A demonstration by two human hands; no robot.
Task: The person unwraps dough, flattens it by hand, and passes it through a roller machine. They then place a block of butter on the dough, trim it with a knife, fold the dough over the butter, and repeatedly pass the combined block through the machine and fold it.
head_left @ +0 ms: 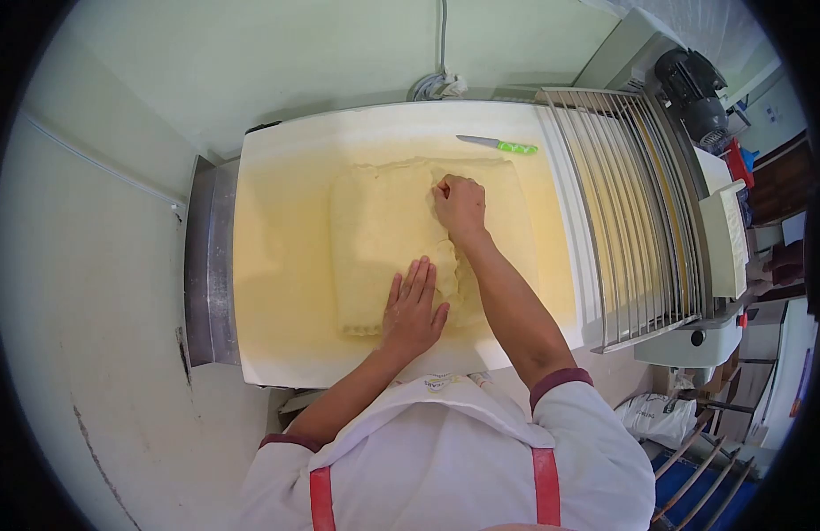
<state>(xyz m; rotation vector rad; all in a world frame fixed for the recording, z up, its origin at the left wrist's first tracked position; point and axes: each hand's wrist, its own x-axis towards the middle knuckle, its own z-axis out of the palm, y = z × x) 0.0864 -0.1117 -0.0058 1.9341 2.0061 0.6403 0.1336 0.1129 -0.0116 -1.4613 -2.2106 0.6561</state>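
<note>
A large pale slab of dough [379, 226] lies on the floury, yellowish work surface [282, 257]. Part of it is folded over, and a rough, crimped seam runs down its right half. My left hand [414, 311] rests flat on the dough just left of the lower seam, fingers stretched out. Higher up, my right hand [461, 205] is closed, its curled fingers pinching the dough at the top of the seam. Beyond it, near the back edge, lies a small knife [514, 148] with a bright green handle, its blade pointing left.
A metal wire guard [618, 221] slopes up at the right end of the surface, beside a machine with a black motor [693, 88]. A metal end tray [217, 265] borders the left end. Behind the surface stands a pale wall [295, 53] with a hanging cable [443, 40].
</note>
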